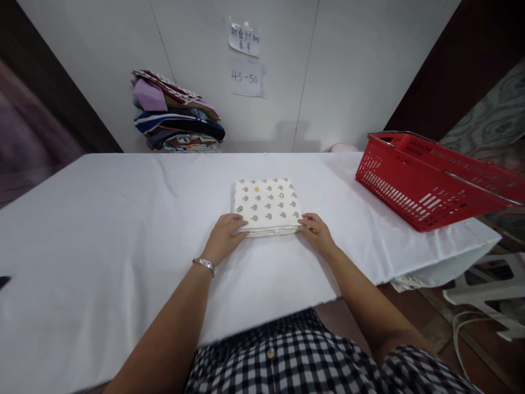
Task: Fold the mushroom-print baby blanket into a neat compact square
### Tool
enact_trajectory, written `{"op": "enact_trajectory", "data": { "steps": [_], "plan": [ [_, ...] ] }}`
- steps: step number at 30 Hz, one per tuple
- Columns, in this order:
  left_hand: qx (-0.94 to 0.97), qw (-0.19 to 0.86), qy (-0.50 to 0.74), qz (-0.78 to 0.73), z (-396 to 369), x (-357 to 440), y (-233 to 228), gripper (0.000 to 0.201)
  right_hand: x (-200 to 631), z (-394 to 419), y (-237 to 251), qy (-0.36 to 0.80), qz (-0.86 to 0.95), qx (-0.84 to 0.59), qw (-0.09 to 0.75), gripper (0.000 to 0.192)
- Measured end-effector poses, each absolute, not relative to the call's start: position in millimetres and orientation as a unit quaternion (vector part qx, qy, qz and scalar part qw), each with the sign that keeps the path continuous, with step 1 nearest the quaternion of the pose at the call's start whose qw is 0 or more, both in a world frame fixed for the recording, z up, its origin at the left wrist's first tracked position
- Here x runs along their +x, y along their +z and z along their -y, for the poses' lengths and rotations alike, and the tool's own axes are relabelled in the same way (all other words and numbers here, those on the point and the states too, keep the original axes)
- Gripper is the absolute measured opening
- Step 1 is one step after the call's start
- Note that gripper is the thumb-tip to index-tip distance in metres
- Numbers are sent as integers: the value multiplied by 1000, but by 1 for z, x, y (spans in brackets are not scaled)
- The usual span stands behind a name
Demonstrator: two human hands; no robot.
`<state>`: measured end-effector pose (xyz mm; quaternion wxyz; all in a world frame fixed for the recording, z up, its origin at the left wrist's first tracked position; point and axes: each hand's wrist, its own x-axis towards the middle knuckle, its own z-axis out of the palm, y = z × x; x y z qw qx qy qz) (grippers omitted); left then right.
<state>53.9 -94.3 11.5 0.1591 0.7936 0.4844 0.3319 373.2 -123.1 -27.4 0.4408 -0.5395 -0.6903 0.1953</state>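
Observation:
A folded white cloth [268, 201] with grey, yellow and green printed motifs lies flat on the white-covered table [123, 219]. Its layered edge faces me. At the cloth's near left corner, my left hand [227, 234] pinches the layers between thumb and fingers; a silver bracelet circles that wrist. My right hand [316, 232] grips the near right corner the same way, fingertips on top and thumb at the edge.
A red plastic basket [430, 186] with metal handles stands at the table's right end. Folded fabrics [176, 117] are piled at the back left by the wall. Two paper notes [248, 79] hang on the wall. A white plastic stool [488, 295] is on the floor at right.

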Motion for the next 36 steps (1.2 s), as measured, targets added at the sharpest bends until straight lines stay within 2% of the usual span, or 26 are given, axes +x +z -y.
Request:
{"op": "enact_trajectory", "data": {
  "steps": [10, 21, 30, 36],
  "plan": [
    [798, 168, 298, -496, 95, 50, 17, 28, 367, 124, -21, 156, 685, -550, 452, 24],
    [798, 192, 293, -490, 95, 48, 17, 25, 369, 126, -23, 140, 711, -552, 414, 27],
    [792, 206, 309, -485, 97, 48, 19, 28, 366, 125, -23, 206, 662, -550, 466, 23],
    [794, 192, 306, -490, 95, 48, 18, 24, 365, 125, -23, 168, 682, -549, 453, 24]
  ]
}}
